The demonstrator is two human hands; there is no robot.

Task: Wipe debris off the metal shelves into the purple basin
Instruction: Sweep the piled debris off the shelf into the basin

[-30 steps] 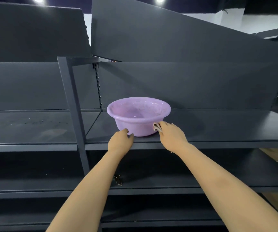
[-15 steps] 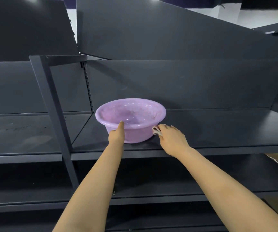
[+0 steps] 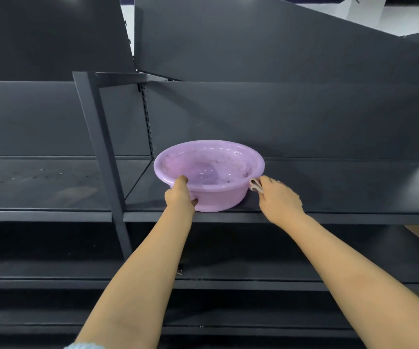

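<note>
The purple basin (image 3: pixel 209 170) stands on the dark metal shelf (image 3: pixel 342 190), near its left end. My left hand (image 3: pixel 180 195) grips the basin's near rim, thumb over the edge and fingers curled under it. Beside the basin's right side, my right hand (image 3: pixel 280 199) lies on the shelf holding a folded pale cloth (image 3: pixel 255 185), which touches the basin wall. Specks of debris (image 3: pixel 39 173) lie scattered on the neighbouring shelf to the left.
A slanted metal upright (image 3: pixel 102 157) divides the left shelf bay from the right one. Dark back panels (image 3: pixel 279 117) rise behind both shelves. Lower shelves (image 3: pixel 253 278) run beneath my arms.
My left hand rose from the shelf's front edge and took hold of the basin's near rim. The right hand with the cloth stayed beside the basin.
</note>
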